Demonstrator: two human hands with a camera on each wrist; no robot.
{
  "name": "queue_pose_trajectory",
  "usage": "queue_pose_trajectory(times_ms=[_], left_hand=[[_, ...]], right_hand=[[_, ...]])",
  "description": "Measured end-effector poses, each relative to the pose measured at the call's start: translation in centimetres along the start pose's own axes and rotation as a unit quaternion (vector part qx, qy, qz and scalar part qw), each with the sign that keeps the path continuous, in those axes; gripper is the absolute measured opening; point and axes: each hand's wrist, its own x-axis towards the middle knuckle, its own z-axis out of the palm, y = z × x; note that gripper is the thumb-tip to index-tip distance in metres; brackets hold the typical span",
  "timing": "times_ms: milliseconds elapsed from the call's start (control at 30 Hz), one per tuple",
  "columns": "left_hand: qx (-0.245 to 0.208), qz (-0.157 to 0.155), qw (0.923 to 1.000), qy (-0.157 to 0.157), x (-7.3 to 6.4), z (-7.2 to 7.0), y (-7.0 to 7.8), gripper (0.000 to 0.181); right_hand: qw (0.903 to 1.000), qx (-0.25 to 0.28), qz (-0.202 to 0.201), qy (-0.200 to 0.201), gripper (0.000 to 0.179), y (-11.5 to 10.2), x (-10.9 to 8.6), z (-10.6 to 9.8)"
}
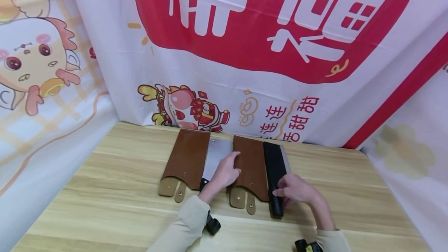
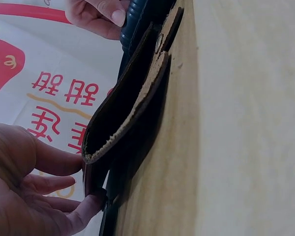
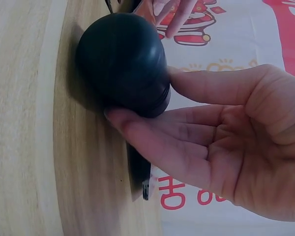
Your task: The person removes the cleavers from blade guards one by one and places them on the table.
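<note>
Two brown leather sheaths lie flat on the table, with open mouths, flaps and snap straps toward the near side. At the right sheath [image 1: 250,162], my left hand [image 1: 225,172] pinches the left edge between thumb and fingers; the left wrist view shows the sheath's mouth [image 2: 123,110] gaping. Right of it lies a black cleaver [image 1: 273,162] with a pale edge strip. My right hand [image 1: 297,189] holds its rounded black handle [image 3: 123,64] between thumb and fingers. Between the sheaths is a silver-bladed cleaver [image 1: 217,153], its dark handle mostly hidden beneath my left arm.
The left sheath [image 1: 189,154] lies beside the silver cleaver. All of them lie near the back edge of the wooden table [image 1: 122,189]. A printed cloth [image 1: 192,61] hangs right behind the table, and more cloth hangs at both sides.
</note>
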Motion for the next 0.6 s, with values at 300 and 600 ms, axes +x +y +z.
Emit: queue_pose_trajectory(times_ms=[300, 600], left_hand=[[0.01, 0.01, 0.9999, 0.005, -0.16, -0.08, 0.52, 0.059], [0.079, 0.014, 0.9967, 0.004, -0.56, 0.18, 0.81, 0.052]], right_hand=[[0.9992, -0.029, 0.007, 0.026, 0.017, -0.14, -0.22, -0.09], [0.9958, -0.041, 0.021, 0.079, 0.022, -0.19, 0.04, -0.36]])
